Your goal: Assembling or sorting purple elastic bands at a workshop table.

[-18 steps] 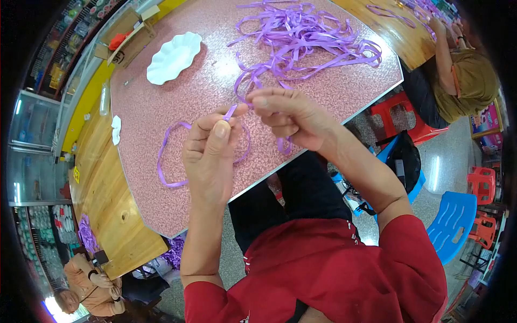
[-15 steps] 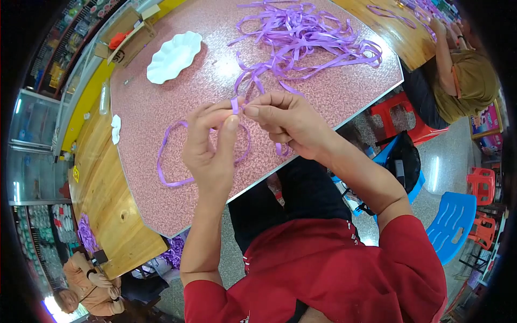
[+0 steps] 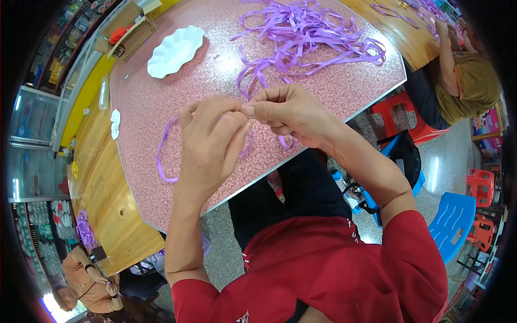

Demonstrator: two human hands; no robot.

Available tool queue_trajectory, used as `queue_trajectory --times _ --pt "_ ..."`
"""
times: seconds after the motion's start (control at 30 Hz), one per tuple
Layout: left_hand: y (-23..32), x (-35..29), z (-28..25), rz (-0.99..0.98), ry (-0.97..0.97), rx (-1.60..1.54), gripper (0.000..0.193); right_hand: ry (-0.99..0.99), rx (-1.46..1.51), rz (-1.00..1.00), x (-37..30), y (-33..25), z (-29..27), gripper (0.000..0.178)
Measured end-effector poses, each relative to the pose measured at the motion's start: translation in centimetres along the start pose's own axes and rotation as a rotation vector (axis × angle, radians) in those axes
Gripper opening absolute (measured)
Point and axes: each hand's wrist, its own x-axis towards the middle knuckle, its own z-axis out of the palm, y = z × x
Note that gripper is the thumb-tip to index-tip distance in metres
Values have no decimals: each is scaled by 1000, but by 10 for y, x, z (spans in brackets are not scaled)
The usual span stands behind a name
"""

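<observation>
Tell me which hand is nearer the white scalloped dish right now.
Left. The left hand sits below and slightly right of the white scalloped dish, over the pink table. The right hand is farther right, beside the purple ribbon pile.

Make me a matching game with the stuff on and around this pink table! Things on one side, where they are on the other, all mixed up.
Things:
1. white scalloped plastic dish
2. tangled heap of purple ribbon strips
3. purple ribbon loop
4. blue plastic chair

Places:
A. on the floor, to the person's right
B. lying flat on the table, just beyond the left hand
C. far side of the table, beyond the right hand
D. far left part of the speckled pink table

Pairs: 1-D, 2-C, 3-B, 4-A
</observation>
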Motion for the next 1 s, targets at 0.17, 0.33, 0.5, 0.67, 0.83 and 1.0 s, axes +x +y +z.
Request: queue_trajectory --times 0.17,0.33,0.5,0.67,0.83,1.0 --pt "5 -11 22 -265 238 -288 15 151 -181 -187 4 6 14 12" --pt "10 -14 33 -354 352 -324 9 177 -85 -234 4 12 18 10" --pt "18 -18 29 -755 274 -976 8 115 58 -298 3 20 20 8" --pt "15 -11 18 -836 128 -952 6 84 -518 -897 6 22 11 6" --pt "7 -7 21 -311 187 -115 11 253 -809 -801 2 16 14 8" --pt "0 -7 21 -191 188 -69 12 222 -684 -554 -5 9 11 12"
